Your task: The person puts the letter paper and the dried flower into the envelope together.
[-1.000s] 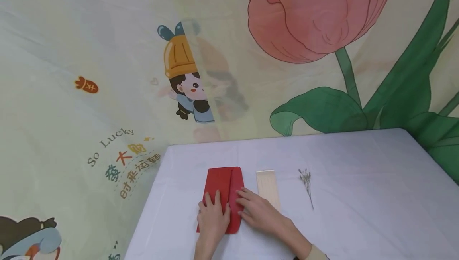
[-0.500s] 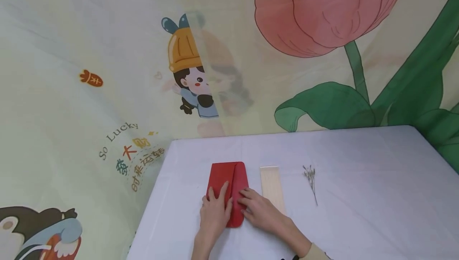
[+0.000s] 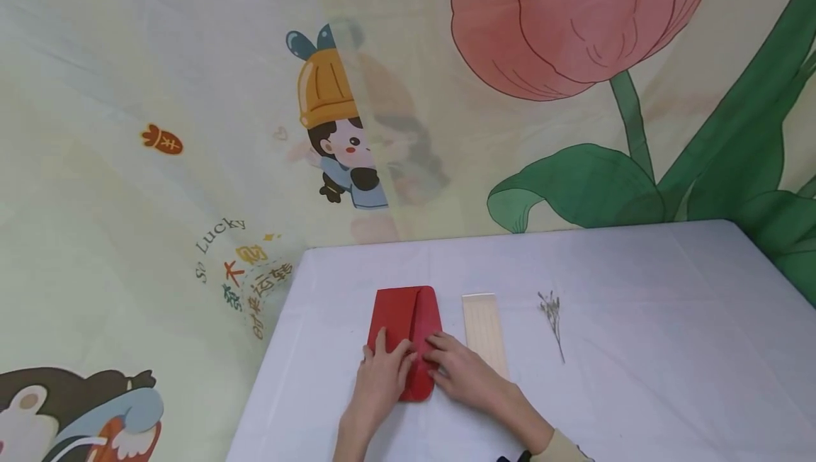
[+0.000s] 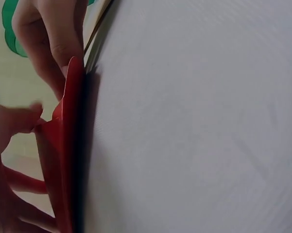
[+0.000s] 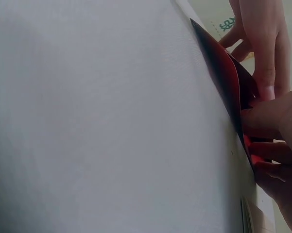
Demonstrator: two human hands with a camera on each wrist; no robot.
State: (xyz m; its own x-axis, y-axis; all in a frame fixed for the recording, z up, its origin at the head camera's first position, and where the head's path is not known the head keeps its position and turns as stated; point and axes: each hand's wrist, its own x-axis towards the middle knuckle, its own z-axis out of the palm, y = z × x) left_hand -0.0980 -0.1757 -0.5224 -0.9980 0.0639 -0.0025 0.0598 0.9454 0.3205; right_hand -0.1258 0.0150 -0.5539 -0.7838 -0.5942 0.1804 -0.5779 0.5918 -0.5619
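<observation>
A red envelope [image 3: 395, 310] lies on the white-covered table, its lighter red flap [image 3: 428, 313] folded out to the right. My left hand [image 3: 378, 380] is on the body of the envelope, thumb and forefinger pinching the edge of its mouth. In the left wrist view that edge stands raised, leaving a gap in the envelope [image 4: 74, 97]. From the right, my right hand [image 3: 468, 377] rests its fingertips on the flap. The right wrist view shows the open mouth of the envelope [image 5: 228, 73] beside both hands, with part of its inside hidden by fingers.
A pale, wood-coloured flat strip [image 3: 482, 324] lies just right of the envelope, partly behind the right hand. Farther right is a small dried flower sprig [image 3: 553, 320]. A printed cloth [image 3: 408, 93] hangs behind the white table [image 3: 637, 377].
My left forefinger and thumb have come together at the envelope's mouth, where the fingers were spread flat before. The right hand stays on the flap. The head view has shifted slightly.
</observation>
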